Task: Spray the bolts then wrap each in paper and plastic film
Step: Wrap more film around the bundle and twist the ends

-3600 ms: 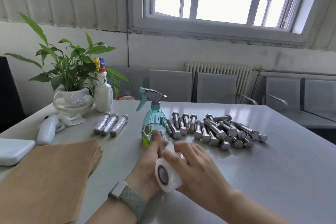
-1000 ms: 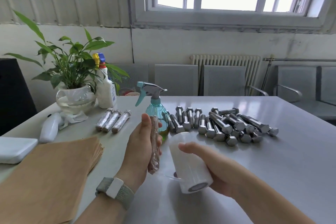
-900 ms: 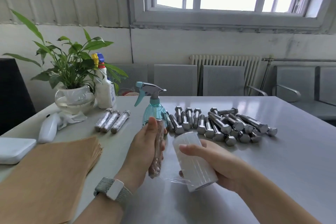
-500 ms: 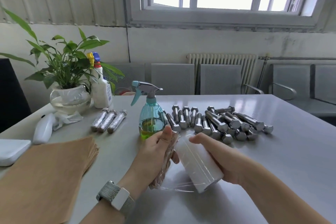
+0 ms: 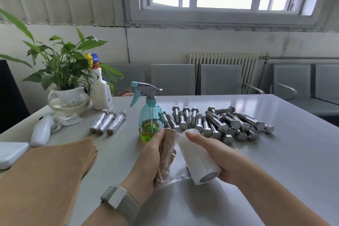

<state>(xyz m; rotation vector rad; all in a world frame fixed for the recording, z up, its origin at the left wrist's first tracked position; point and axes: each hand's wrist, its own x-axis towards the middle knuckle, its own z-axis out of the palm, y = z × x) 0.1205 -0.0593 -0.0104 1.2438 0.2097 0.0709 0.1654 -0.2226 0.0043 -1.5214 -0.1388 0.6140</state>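
Left hand [image 5: 146, 159] grips a paper-wrapped bolt [image 5: 165, 156]; right hand [image 5: 220, 156] grips the film roll [image 5: 197, 156] beside it, near the spray bottle [image 5: 149, 115].

Since a second ago, the white cylindrical roll of plastic film [image 5: 199, 156] now lies tilted against the brown paper-wrapped bolt [image 5: 165, 156]; both hands sit lower, nearer the tabletop [image 5: 275, 161].

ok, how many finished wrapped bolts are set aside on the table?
3. They lie side by side, touching, left of the teal spray bottle: left one, middle one, right one. A fourth, paper-wrapped bolt is in the left hand, not yet finished.
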